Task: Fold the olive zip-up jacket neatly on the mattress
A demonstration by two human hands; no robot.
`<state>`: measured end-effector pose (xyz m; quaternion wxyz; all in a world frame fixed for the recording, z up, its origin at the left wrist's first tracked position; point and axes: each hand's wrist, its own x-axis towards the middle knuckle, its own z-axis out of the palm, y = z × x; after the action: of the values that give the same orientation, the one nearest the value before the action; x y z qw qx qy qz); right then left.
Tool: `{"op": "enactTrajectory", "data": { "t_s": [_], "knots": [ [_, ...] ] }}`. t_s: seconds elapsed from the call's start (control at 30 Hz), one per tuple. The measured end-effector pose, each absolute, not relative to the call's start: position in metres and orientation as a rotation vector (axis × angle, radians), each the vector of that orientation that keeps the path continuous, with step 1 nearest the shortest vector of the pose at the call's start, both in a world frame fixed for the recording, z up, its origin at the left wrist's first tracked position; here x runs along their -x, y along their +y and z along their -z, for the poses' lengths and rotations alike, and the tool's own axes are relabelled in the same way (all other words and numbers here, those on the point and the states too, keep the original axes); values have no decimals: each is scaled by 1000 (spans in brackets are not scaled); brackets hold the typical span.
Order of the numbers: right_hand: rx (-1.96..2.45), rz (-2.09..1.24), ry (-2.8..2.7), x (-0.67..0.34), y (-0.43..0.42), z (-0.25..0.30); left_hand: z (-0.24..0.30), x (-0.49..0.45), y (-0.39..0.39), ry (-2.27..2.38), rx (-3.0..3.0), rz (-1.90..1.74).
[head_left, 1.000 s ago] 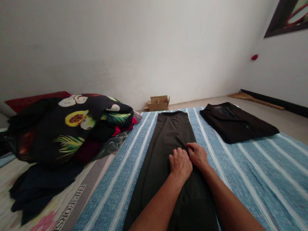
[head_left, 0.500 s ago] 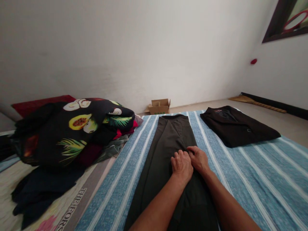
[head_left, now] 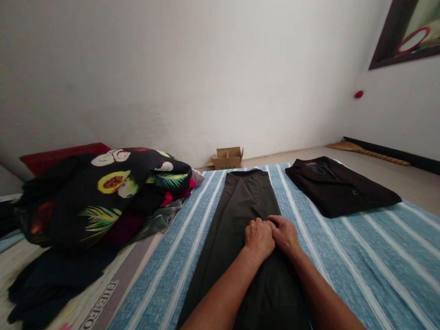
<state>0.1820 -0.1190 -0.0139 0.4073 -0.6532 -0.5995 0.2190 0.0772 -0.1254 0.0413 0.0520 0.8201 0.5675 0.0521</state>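
A pair of dark olive trousers [head_left: 240, 201] lies lengthwise on the blue striped sheet [head_left: 360, 247], folded leg on leg. My left hand [head_left: 258, 237] and my right hand [head_left: 285, 233] rest side by side on the middle of the trousers, knuckles touching. The fingers of both hands are curled down and pinch the fabric near the trousers' right edge. My forearms reach in from the bottom of the view.
A folded black garment [head_left: 338, 185] lies on the sheet at the right. A heap of clothes topped by a black fruit-print cloth [head_left: 103, 192] sits at the left. A small cardboard box [head_left: 227, 158] stands by the far wall.
My left hand's fingers have curled in and both hands have drawn closer together on the trousers. The view has tilted slightly upward.
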Motion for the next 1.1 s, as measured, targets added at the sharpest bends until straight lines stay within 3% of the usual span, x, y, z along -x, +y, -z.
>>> {"op": "enactTrajectory", "data": {
  "t_s": [0.23,0.47,0.8,1.1],
  "knots": [
    [1735,-484,-1610,-178,-117,7,-54,-39,-54,1618,-2524,-310],
    [1833,-364,-1697,-171,-120,5,-25,-39,-7,1653,-2564,-306],
    [1825,-350,-1639,-167,-119,5,-3,-43,1,1721,-2558,-192],
    [1783,-370,-1621,-166,-120,4,-23,-40,-24,1594,-2755,-336]
  ]
}}
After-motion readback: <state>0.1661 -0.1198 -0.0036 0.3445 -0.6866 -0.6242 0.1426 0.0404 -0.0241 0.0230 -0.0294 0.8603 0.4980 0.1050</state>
